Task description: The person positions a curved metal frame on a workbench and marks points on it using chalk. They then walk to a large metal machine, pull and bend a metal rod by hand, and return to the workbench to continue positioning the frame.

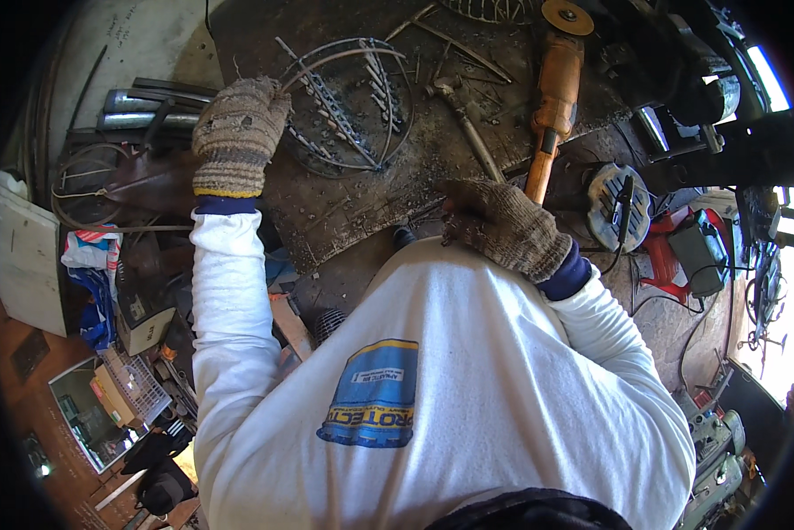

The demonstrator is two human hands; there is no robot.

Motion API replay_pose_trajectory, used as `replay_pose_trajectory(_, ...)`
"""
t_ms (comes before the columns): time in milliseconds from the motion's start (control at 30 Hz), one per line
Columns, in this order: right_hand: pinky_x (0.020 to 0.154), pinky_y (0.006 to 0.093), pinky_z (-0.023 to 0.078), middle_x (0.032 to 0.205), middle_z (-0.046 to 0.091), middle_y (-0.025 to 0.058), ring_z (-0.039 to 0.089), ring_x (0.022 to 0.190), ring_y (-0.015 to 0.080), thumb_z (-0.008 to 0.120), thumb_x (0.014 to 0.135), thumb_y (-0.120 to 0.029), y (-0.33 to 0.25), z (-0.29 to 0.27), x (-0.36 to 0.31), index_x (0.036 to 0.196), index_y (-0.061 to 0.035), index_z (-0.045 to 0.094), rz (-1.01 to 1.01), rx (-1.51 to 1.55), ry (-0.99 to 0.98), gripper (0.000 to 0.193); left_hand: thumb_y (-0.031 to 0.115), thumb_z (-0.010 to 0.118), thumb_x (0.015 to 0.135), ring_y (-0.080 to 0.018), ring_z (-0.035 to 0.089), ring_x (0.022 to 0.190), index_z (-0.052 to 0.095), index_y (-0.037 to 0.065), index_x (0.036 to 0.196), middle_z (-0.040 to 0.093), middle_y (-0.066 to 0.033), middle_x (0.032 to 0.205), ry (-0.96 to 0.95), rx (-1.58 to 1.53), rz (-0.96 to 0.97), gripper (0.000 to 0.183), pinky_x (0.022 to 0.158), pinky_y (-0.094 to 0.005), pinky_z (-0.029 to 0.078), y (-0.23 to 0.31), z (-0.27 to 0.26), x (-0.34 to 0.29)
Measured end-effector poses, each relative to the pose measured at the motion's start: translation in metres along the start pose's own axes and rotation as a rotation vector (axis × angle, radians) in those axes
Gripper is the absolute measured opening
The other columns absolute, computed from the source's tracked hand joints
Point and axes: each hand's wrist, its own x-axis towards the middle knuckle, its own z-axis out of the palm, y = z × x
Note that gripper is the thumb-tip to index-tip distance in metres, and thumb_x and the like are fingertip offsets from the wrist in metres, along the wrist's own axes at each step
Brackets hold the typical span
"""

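Note:
A round frame of bent metal rods [381, 165] lies on the dark metal worktable [326, 216], with two rows of short metal pieces across it. My left hand [241, 128], in a brown knitted glove, is closed at the frame's left side, on the end of its curved rod. My right hand [507, 225], gloved alike, is in front of my body at the table's near edge. Its fingers are curled, and whatever they may hold is hidden. Just beyond it is the handle end of a hammer [472, 132]. An orange angle grinder [558, 84] lies to the right of the hammer.
Loose rods [463, 49] and metal crumbs are scattered over the tabletop. Metal bars [154, 106] and a wire coil [88, 185] are at the left. At the right stand a round ribbed metal plate [616, 208] and a grey-green box [702, 256] by something red.

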Motion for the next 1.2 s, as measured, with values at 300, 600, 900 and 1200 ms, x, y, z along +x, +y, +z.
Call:
replay_pose_trajectory(300, 0.094, 0.0371, 0.056, 0.113, 0.07, 0.0134, 0.069, 0.106, 0.0246, 0.07, 0.094, -0.017, -0.002, 0.0, 0.009, 0.14, -0.0041, 0.056, 0.029, 0.02, -0.062, 0.05, 0.039, 0.058, 0.096, -0.0339, 0.064, 0.11, 0.071, 0.013, 0.111, 0.07, -0.0131, 0.114, -0.011, -0.035, 0.018, 0.034, 0.096, -0.0457, 0.051, -0.001, 0.025, 0.002)
replay_pose_trajectory(600, 0.094, 0.0375, 0.056, 0.117, 0.07, 0.0168, 0.069, 0.108, 0.0274, 0.067, 0.095, -0.017, -0.004, 0.002, 0.012, 0.138, -0.0022, 0.057, 0.024, 0.035, -0.042, 0.047, 0.034, 0.063, 0.093, -0.033, 0.065, 0.11, 0.072, 0.012, 0.113, 0.07, -0.0132, 0.114, 0.104, -0.132, 0.062, 0.031, 0.096, -0.0446, 0.051, -0.01, 0.034, -0.002)
replay_pose_trajectory(900, 0.092, 0.0396, 0.056, 0.115, 0.071, 0.0189, 0.07, 0.105, 0.0299, 0.062, 0.097, -0.017, -0.009, 0.003, 0.014, 0.136, -0.0006, 0.058, -0.016, 0.013, -0.014, 0.043, 0.036, 0.067, 0.091, -0.0301, 0.064, 0.114, 0.073, 0.014, 0.115, 0.071, -0.0105, 0.118, 0.178, -0.335, -0.046, 0.033, 0.101, -0.0421, 0.048, -0.072, 0.036, -0.02)
replay_pose_trajectory(1200, 0.093, 0.0371, 0.055, 0.117, 0.068, 0.0145, 0.067, 0.107, 0.025, 0.067, 0.094, -0.014, 0.001, 0.015, 0.025, 0.14, -0.0028, 0.055, -0.006, 0.035, -0.097, 0.049, 0.034, 0.07, 0.09, -0.0308, 0.066, 0.11, 0.073, 0.013, 0.115, 0.072, -0.0109, 0.116, 0.149, -0.482, -0.087, 0.033, 0.097, -0.0417, 0.051, -0.07, 0.057, -0.035)
